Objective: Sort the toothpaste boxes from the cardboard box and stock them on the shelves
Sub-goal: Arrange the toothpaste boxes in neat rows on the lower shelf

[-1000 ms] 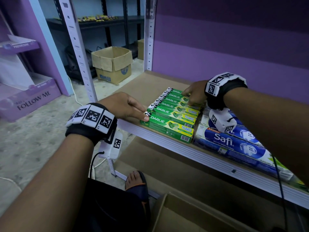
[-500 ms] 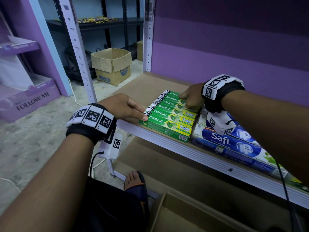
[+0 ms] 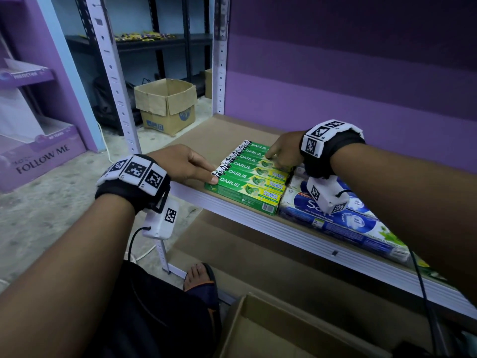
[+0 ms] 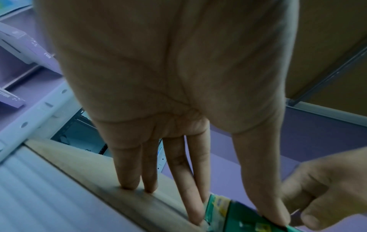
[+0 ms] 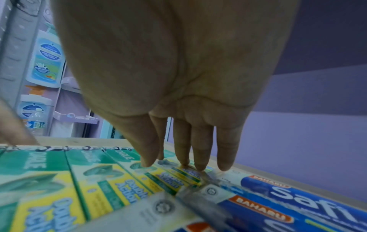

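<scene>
Several green Darlie toothpaste boxes (image 3: 249, 177) lie side by side in a row on the brown shelf board (image 3: 206, 133). My left hand (image 3: 185, 164) lies flat with straight fingers, its fingertips (image 4: 275, 217) pressing the left ends of the green boxes (image 4: 238, 218). My right hand (image 3: 285, 151) rests straight fingertips (image 5: 148, 162) on top of the far green boxes (image 5: 95, 175). Blue and white Safi boxes (image 3: 335, 218) lie to the right of the green row, partly hidden by my right wrist. An open cardboard box (image 3: 271, 332) sits below the shelf.
The white shelf edge (image 3: 258, 220) runs diagonally in front of the boxes, with white uprights (image 3: 111, 73) at the left. Another cardboard box (image 3: 166, 104) stands on the floor behind. A purple display stand (image 3: 38, 151) is at far left. My sandalled foot (image 3: 200, 280) is below.
Both hands stay on the green row. The row has shifted slightly, its boxes lying closer together and squarer to the shelf.
</scene>
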